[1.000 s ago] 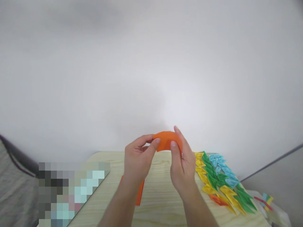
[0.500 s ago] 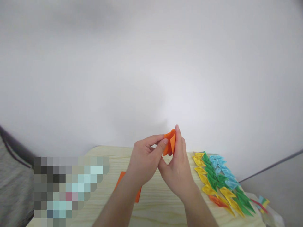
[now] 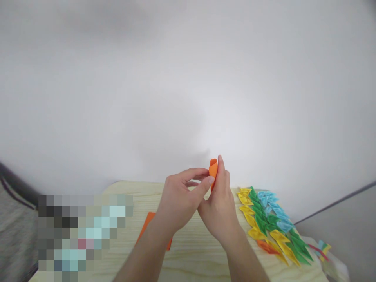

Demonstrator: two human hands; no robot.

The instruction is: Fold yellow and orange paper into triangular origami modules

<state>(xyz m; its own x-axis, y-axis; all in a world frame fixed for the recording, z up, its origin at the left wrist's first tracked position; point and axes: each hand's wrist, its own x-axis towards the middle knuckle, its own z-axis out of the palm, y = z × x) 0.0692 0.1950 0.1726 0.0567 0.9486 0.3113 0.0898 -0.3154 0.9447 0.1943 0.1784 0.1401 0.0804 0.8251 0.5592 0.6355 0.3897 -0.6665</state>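
Observation:
A small piece of orange paper point(image 3: 213, 170), curled into a narrow roll, is held upright between both hands above the far side of the table. My left hand point(image 3: 183, 196) pinches it from the left with thumb and fingertips. On its other side, my right hand point(image 3: 219, 207) has its fingers pointing up along the paper; its thumb is largely hidden behind the left hand. More orange paper point(image 3: 149, 220) lies flat on the table, partly covered by my left forearm.
Folded paper pieces in yellow point(image 3: 246, 211), green point(image 3: 258, 213) and light blue point(image 3: 279, 213) lie in rows on the wooden table point(image 3: 199, 258), with one orange folded piece point(image 3: 268, 247). A white wall point(image 3: 188, 98) rises behind. A blurred-out patch point(image 3: 88, 235) covers the left side.
The orange paper was wider and open in folds; now it is squeezed into a narrow roll. My left fingertips have moved right, closer to my right hand.

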